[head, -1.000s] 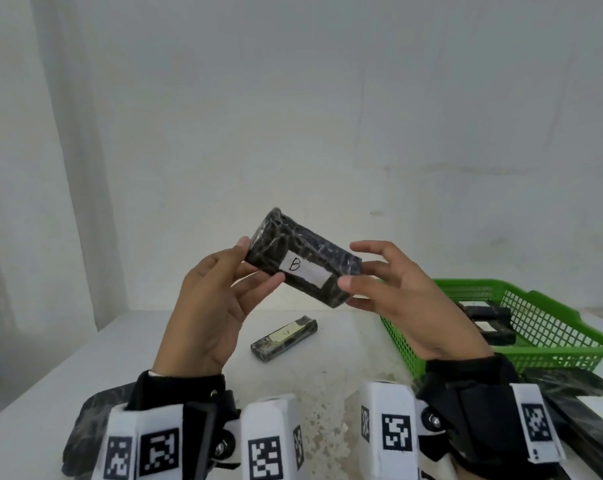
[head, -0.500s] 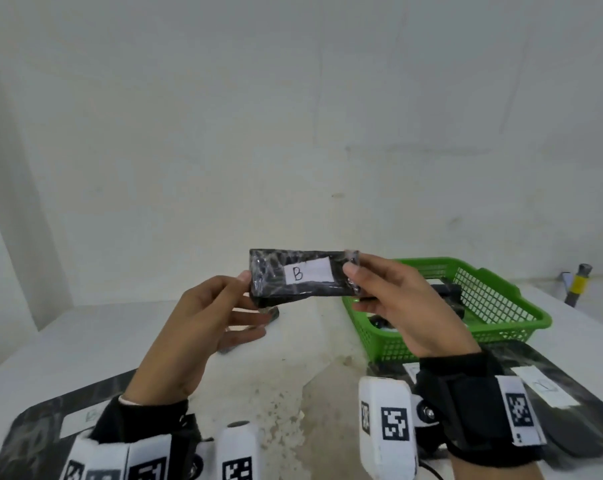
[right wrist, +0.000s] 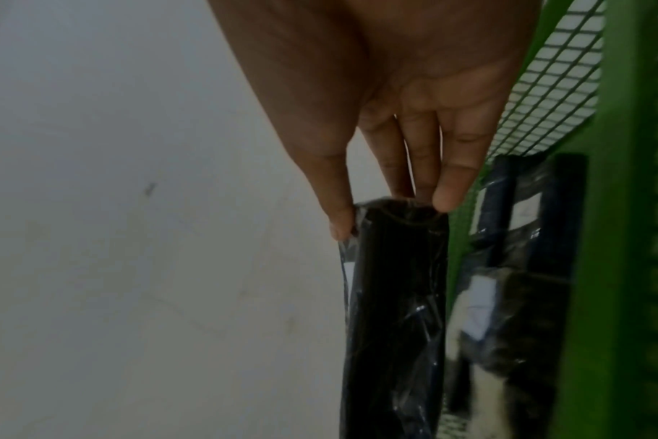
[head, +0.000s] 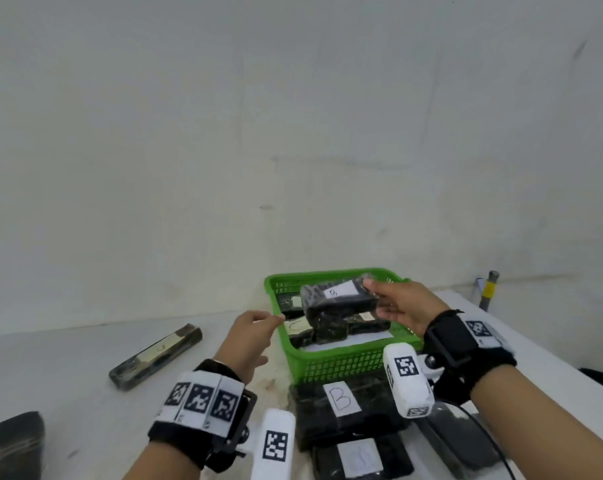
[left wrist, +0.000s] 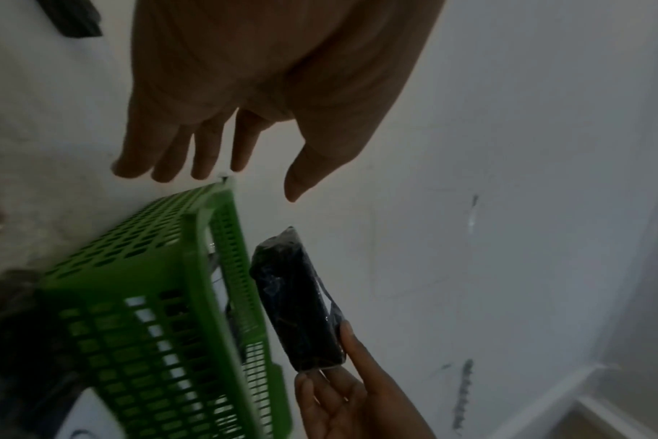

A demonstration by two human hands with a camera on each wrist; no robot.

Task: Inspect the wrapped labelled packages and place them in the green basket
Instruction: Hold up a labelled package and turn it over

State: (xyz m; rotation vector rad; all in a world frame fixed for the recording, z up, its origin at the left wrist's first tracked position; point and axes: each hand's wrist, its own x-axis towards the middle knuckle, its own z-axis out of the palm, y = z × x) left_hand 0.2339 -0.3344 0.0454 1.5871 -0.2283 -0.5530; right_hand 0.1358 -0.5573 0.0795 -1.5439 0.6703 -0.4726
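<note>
My right hand (head: 393,303) pinches one end of a black wrapped package (head: 338,299) with a white label, holding it just above the green basket (head: 348,362). The right wrist view shows thumb and fingers (right wrist: 447,190) clamped on the package's end (right wrist: 395,282), beside the basket wall (right wrist: 620,237). Several wrapped labelled packages (head: 322,329) lie inside the basket. My left hand (head: 255,327) hovers empty beside the basket's left rim, fingers (left wrist: 177,154) relaxed and spread; from that wrist the held package (left wrist: 297,303) shows over the basket (left wrist: 162,297).
A long slim wrapped package (head: 156,355) lies on the white table to the left. Flat black packages, one labelled B (head: 341,400), are stacked in front of the basket. Another dark package (head: 13,441) sits at the lower left edge. A wall stands close behind.
My left hand has let go of the package. My right hand alone has carried it right and down over the basket. The head view has turned down towards the table.
</note>
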